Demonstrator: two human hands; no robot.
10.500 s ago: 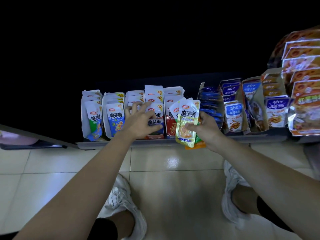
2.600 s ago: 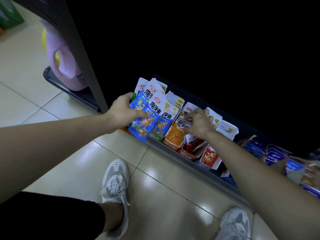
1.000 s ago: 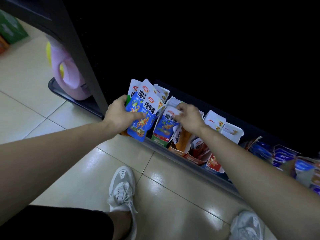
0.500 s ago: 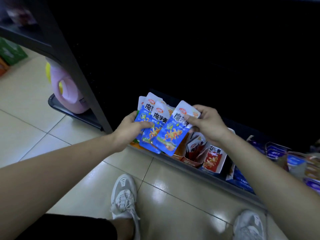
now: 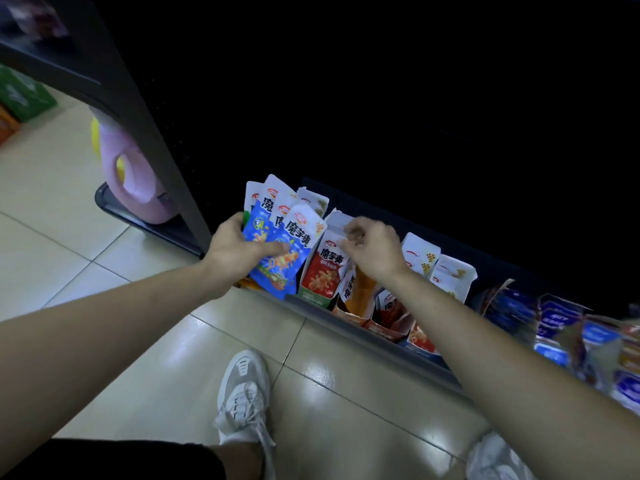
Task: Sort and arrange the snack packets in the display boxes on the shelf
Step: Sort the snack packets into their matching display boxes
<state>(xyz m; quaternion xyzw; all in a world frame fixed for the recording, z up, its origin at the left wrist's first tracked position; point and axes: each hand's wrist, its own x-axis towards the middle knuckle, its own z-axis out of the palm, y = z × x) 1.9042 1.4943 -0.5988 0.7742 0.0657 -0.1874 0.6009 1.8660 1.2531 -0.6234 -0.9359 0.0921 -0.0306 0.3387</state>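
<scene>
Grey-white shoe on tiled floor, below left hand. Left hand grips fan of blue packets, thumb across fronts, above shelf lip. Right hand apart from left, fingers curled at top of red packet; grip unclear. Red packet stands in display box right of fan. Orange packet boxed under right wrist. White-topped packets upright beyond right hand.
</scene>
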